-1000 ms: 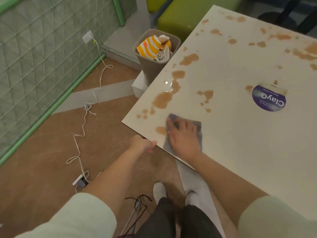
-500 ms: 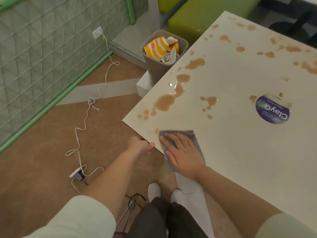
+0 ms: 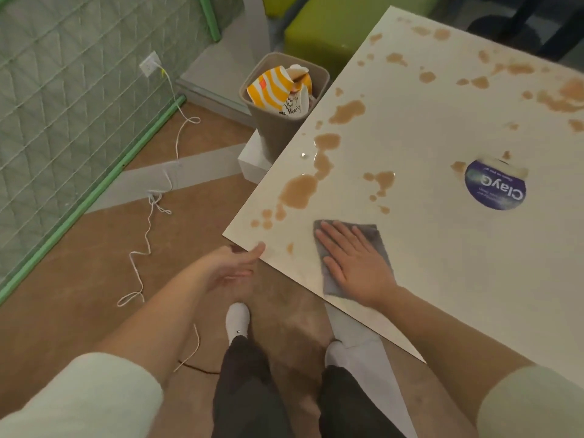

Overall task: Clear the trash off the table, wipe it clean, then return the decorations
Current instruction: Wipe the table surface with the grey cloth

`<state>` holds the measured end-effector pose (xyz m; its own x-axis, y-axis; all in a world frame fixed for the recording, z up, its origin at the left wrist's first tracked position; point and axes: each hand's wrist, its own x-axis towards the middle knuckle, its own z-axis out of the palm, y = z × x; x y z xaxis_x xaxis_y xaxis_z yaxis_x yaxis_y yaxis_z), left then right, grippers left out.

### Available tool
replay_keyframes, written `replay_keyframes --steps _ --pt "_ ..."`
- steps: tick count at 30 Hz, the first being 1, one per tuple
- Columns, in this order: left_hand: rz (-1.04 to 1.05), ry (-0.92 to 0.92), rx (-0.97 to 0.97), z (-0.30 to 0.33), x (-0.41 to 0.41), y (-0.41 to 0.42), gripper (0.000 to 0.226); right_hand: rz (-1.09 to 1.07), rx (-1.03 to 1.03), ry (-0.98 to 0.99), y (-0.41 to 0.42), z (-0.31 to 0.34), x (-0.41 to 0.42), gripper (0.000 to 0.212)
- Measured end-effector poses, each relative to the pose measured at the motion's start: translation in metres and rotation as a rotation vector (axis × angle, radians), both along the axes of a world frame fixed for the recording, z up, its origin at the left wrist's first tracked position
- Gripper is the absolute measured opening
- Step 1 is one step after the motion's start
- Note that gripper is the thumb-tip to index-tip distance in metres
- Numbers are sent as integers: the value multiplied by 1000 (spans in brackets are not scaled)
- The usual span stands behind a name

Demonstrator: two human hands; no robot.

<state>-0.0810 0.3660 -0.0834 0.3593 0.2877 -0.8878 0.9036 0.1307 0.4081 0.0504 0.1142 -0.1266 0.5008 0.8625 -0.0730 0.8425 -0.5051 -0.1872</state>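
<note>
Grey cloth point(image 3: 376, 238): lying flat on the white table point(image 3: 442, 263), close to the near edge and a little in from the near corner. It is looking thin, soft and limp; judged light, likely to bunch or slide under a loose touch, so best driven by a flat palm over its middle rather than pinched at a corner.

Right hand point(image 3: 357, 267): pressing the cloth down with fingers straight and spread, gripping nothing.

Left hand point(image 3: 234, 267): hovering at the table's near corner, fingers relaxed and uncurled, thumb tip reaching the table edge; holding nothing.

Brown spills point(image 3: 298, 192): pooling and spotting along the left side of the table and across its far part; a small spot point(image 3: 289, 248) is sitting just beside the cloth. Wet pools are glistening, so the top is probably slick there. Wiping is judged barely begun.

Round purple sticker point(image 3: 494, 189): lying on the table, well apart from the cloth.

Waste bin point(image 3: 278, 137): standing on the floor against the table's left edge, holding striped paper trash point(image 3: 268, 90).

White cable point(image 3: 148, 216): trailing across the floor from a wall socket.
</note>
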Motion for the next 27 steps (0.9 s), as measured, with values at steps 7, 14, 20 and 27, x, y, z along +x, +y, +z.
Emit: replay_keyframes --steps 7,14,20,27 --pt "-5 -134 67 -1 21 53 43 -614 8 -15 54 1 -27 57" --pt "-404 -102 97 5 38 73 31 -426 -45 28 79 0 -66 56" --pt "-571 -11 40 5 54 91 30 -919 0 2 139 -1 -62 58" --pt "-573 -84 -6 -3 67 104 38 -603 -6 20 162 -3 -84 58"
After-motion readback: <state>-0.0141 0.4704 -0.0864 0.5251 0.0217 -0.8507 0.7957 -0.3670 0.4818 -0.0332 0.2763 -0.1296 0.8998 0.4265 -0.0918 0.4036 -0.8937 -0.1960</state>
